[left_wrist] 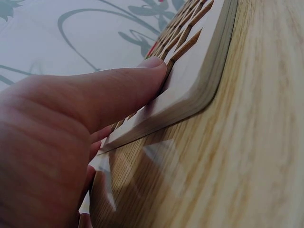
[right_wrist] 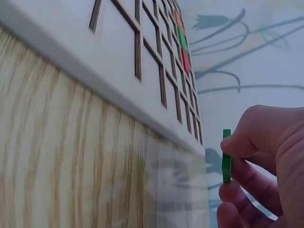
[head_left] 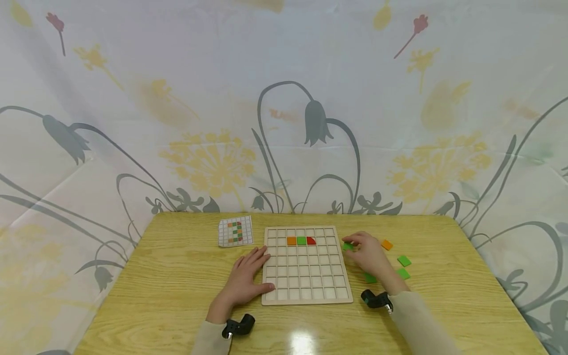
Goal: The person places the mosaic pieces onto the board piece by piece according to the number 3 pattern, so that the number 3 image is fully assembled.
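Note:
A wooden grid board (head_left: 306, 301) lies on the table in the head view. In its second row sit an orange tile (head_left: 291, 241), a green tile (head_left: 301, 240) and a red rounded tile (head_left: 311, 241), side by side. My left hand (head_left: 243, 281) rests at the board's left edge, fingers extended; the left wrist view shows its thumb (left_wrist: 128, 85) on top of the rim. Beside the board's right edge, my right hand (head_left: 369, 252) pinches a green square tile (right_wrist: 226, 161) between thumb and fingers, raised on edge in the right wrist view.
A printed pattern card (head_left: 235, 230) lies behind my left hand, left of the board. Around my right hand lie a loose orange tile (head_left: 387, 244) and several green tiles (head_left: 404, 261). A patterned curtain (head_left: 284, 123) hangs behind the table (head_left: 146, 296).

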`<state>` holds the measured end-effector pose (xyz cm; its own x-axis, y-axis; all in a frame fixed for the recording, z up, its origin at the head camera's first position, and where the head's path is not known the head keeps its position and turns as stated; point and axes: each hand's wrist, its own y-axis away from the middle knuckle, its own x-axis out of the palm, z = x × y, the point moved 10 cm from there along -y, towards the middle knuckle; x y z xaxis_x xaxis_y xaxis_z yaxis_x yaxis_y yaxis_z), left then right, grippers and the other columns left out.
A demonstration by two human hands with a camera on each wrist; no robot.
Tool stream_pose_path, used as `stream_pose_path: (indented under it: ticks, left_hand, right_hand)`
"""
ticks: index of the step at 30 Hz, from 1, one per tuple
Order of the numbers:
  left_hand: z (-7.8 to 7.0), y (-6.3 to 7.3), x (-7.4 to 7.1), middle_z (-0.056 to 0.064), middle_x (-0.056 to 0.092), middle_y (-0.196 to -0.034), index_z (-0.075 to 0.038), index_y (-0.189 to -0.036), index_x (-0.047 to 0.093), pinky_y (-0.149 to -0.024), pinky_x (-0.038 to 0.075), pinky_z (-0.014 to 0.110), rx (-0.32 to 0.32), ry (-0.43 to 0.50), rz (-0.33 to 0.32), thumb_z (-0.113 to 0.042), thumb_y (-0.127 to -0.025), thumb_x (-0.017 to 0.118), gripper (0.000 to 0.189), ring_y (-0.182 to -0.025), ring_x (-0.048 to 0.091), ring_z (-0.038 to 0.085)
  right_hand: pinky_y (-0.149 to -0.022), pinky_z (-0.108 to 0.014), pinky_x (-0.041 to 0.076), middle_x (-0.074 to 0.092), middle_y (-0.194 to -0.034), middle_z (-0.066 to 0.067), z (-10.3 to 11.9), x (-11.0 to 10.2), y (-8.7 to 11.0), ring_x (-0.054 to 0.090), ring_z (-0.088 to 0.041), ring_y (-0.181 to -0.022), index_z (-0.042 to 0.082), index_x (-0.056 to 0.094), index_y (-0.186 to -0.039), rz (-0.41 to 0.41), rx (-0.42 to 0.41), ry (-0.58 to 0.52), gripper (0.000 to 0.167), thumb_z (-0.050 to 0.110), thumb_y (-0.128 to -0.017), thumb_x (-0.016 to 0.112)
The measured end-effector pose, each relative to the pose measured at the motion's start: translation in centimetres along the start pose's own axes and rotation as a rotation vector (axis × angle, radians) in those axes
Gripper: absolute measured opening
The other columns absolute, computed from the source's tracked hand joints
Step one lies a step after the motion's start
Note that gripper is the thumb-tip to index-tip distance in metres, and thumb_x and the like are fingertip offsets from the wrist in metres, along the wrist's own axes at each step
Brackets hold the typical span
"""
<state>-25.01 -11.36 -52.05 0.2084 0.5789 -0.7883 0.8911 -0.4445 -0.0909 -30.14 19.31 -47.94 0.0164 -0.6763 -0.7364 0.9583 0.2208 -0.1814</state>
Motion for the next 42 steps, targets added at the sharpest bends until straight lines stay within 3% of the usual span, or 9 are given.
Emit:
stream_pose_path:
  ticks: [8, 17, 24, 34, 42]
  left_hand:
    - [-0.1, 0.0, 0.0, 0.006, 0.028, -0.162, -0.008, -0.15, 0.046, -0.114, 0.01, 0.064, 0.004, 0.002, -0.001, -0.047, -0.087, 0.071, 0.079, -0.15, 0.018, 0.032]
    - [0.0, 0.1, 0.1, 0.005, 0.028, -0.162, -0.008, -0.15, 0.045, -0.114, 0.01, 0.064, -0.001, -0.01, 0.004, -0.047, -0.087, 0.071, 0.079, -0.15, 0.018, 0.031]
    - [-0.1, 0.2, -0.1, 0.006, 0.029, -0.162, -0.007, -0.15, 0.046, -0.114, 0.01, 0.065, -0.004, 0.004, 0.003, -0.046, -0.086, 0.072, 0.079, -0.15, 0.018, 0.032]
    - [-0.4, 0.1, -0.2, 0.007, 0.03, -0.161, -0.007, -0.149, 0.047, -0.113, 0.012, 0.064, 0.015, -0.004, -0.021, -0.046, -0.085, 0.073, 0.079, -0.149, 0.02, 0.033]
    - [-0.4, 0.0, -0.3, 0.006, 0.029, -0.162, -0.007, -0.15, 0.046, -0.114, 0.011, 0.063, 0.005, 0.002, -0.003, -0.046, -0.086, 0.073, 0.079, -0.15, 0.018, 0.032]
  right_hand:
    - [-0.068, -0.034, 0.045, 0.065, -0.104, -0.007, 1.9, 1.7, -0.8, 0.056, -0.023, -0.088, 0.001, 0.074, -0.113, 0.02, -0.048, -0.008, 0.029, 0.002, -0.084, 0.071]
    - [-0.075, -0.039, 0.049, 0.065, -0.104, -0.005, 3.2, 4.4, -1.8, 0.06, -0.025, -0.095, 0.005, 0.075, -0.11, 0.076, -0.054, -0.029, 0.028, 0.002, -0.084, 0.07]
    - [-0.076, -0.038, 0.05, 0.064, -0.097, 0.0, 4.2, 6.0, -2.3, 0.059, -0.02, -0.089, 0.008, 0.076, -0.108, 0.09, -0.092, -0.065, 0.028, -0.001, -0.082, 0.07]
    - [-0.082, -0.041, 0.051, 0.064, -0.1, 0.002, 4.7, 7.2, -2.7, 0.06, -0.02, -0.093, 0.011, 0.076, -0.106, 0.094, -0.119, -0.066, 0.027, -0.002, -0.082, 0.071]
    - [-0.082, -0.041, 0.051, 0.064, -0.102, -0.001, 5.2, 7.4, -2.7, 0.059, -0.021, -0.092, 0.01, 0.076, -0.101, 0.093, -0.141, -0.052, 0.023, -0.004, -0.083, 0.072]
